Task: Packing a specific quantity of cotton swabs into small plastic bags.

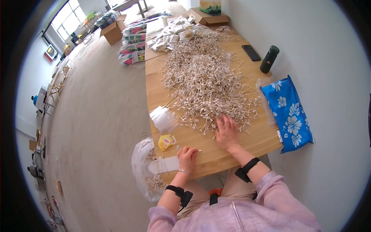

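Grey floor (100, 116), pale wall (328, 77) flank table (210, 158); right hand (228, 135), grip apart, touches heaped cotton swabs (205, 77); left hand (188, 157), grip unclear.

Left forearm (167, 200): rises from the lower edge, slanting up and rightward.
Left wrist (186, 167): nearly in line with the forearm.
Left hand (188, 156): close to the body, back upward, fingers curled together.
Right forearm (242, 157): slants up and leftward.
Right hand (227, 133): farther forward, back upward, fingers extended and slightly parted.
Both hands: apart from each other.
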Tool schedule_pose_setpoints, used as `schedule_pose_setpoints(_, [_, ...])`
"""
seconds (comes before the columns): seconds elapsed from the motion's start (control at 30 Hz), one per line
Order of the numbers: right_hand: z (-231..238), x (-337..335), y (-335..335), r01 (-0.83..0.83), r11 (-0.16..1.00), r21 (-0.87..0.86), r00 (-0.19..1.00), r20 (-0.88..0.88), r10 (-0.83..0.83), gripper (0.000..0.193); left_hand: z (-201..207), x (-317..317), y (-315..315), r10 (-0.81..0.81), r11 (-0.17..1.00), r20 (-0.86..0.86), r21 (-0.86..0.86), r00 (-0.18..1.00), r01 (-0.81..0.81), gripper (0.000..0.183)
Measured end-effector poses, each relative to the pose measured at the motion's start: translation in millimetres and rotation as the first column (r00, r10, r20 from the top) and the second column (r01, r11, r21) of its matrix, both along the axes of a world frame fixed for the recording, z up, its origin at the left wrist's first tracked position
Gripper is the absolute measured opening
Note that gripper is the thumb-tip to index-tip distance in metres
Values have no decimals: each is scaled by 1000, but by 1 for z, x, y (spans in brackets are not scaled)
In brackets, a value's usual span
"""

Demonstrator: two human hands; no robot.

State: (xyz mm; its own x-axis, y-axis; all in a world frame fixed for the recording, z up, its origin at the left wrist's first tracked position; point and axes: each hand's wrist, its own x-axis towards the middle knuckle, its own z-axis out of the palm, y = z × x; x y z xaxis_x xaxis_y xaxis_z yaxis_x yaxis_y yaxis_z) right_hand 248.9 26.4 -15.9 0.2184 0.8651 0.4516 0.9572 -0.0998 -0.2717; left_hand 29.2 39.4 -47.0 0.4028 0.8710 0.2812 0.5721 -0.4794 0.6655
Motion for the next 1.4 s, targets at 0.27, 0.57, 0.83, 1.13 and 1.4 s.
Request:
schedule_pose_setpoints(0.27, [-21, -44, -9, -472, 872, -130, 865, -261, 429, 49, -3, -3, -1, -8, 1000, 8, 1, 1000, 8, 6])
schedule_pose_setpoints(0.57, [-3, 3, 23, -84, 995, -44, 995, -60, 81, 31, -9, -2, 1, -12, 1000, 21, 9, 1000, 12, 7])
schedule_pose_setpoints(0.83, [30, -59, 110, -389, 894, -221, 921, -98, 377, 28, -5, -2, 2, -2, 1000, -5, -10, 1000, 2, 5])
schedule_pose_setpoints(1.13, [14, -81, 217, -416, 782, -464, 863, 69, 500, 52, -6, -4, -3, -23, 999, -3, -26, 1000, 23, 12])
schedule_pose_setpoints(1.4, [7, -46, 210, -427, 850, -309, 883, 59, 466, 18, 5, -3, -2, -39, 998, 4, -52, 999, 39, 12])
